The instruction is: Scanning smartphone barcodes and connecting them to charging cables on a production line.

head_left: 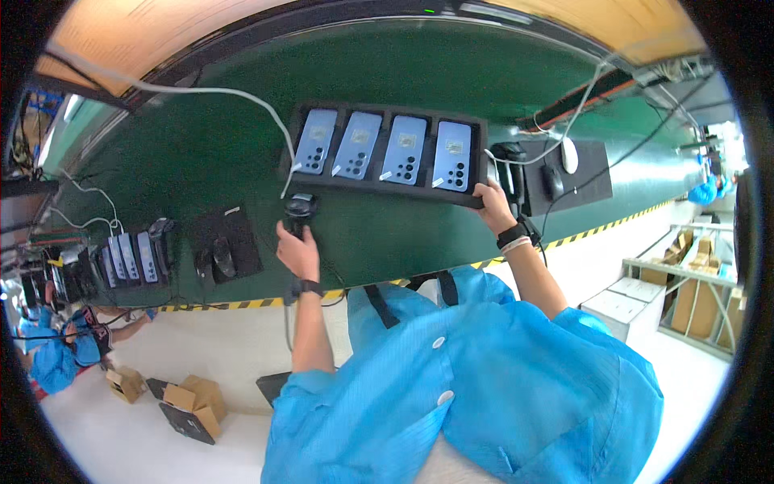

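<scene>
A black foam tray (385,187) lies on the green table, holding several light-blue phones (403,150) face down side by side. My right hand (492,202) grips the tray's near right corner. My left hand (297,248) is closed around the handle of a black handheld scanner (300,211), whose head sits just below the tray's left end. A white cable (242,95) runs across the table to the tray's left edge. Both wrists wear black bands.
A white mouse (569,154) and a black mouse lie on a black mat at right. Another black mat with a mouse (222,256) and a second tray of phones (129,258) sit at left, near a person in blue. Cardboard boxes (193,407) stand on the floor.
</scene>
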